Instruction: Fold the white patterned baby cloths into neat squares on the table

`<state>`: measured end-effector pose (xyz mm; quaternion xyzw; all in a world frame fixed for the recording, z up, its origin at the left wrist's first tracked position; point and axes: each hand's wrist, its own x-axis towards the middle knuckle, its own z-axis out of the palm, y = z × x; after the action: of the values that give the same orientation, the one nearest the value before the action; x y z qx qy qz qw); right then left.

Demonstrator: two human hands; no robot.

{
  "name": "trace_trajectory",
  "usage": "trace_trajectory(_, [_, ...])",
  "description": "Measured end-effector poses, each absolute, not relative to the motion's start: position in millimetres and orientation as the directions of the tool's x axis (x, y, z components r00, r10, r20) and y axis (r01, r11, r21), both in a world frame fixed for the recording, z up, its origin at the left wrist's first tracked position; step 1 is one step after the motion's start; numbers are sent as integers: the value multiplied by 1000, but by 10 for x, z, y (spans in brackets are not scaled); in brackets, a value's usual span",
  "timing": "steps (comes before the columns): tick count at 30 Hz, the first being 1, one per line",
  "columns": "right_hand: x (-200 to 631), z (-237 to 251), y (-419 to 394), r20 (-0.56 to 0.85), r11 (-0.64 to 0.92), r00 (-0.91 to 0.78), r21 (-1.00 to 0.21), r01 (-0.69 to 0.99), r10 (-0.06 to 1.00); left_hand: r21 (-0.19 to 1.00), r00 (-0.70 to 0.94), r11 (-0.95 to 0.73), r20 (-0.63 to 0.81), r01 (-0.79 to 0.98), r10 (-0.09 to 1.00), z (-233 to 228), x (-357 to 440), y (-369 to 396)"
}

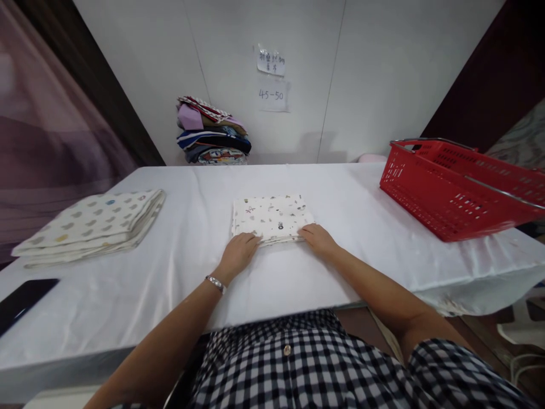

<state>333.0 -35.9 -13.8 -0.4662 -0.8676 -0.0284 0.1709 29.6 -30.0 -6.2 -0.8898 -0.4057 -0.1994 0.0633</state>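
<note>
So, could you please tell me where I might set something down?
There is bare tablecloth between the left folded cloth and the middle folded cloth, and between the latter and the red basket, beyond the right hand. The left folded cloth and phone crowd the left end, the basket the right.

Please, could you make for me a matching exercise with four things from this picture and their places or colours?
1. Small-print folded cloth
2. Shopping basket
3. Smartphone
4. Stack of folded fabrics

A. Near the wall, in mixed colours
B. Touched by the left hand and right hand
C. Black, at the table's left end
D. Red, at the table's right end

Pairs: 1-B, 2-D, 3-C, 4-A
</note>
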Motion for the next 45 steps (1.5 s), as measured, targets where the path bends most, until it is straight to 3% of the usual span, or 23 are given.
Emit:
trace_trajectory(11, [3285, -245, -436, 471, 589, -455, -184, 787, 756, 89, 582, -684, 453, 724, 675, 3, 362, -382])
trace_trajectory(19, [3277, -263, -485, 481, 589, -440, -216, 779, 758, 128, 528, -629, 432, 767, 731, -56, 316, -349])
trace_trajectory(30, [3253, -211, -566, 466, 607, -460, -232, 760, 755, 82, 497, -574, 410, 815, 765, -11, 71, -360])
trace_trajectory(39, [3222, -206, -573, 474, 601, -449, -238, 763, 758, 120, 493, -591, 436, 797, 753, 130, 215, -366])
trace_trajectory(45, [3202, -146, -584, 417, 566, -435, -268, 780, 798, 45, 576, -636, 379, 770, 724, -4, 431, -241])
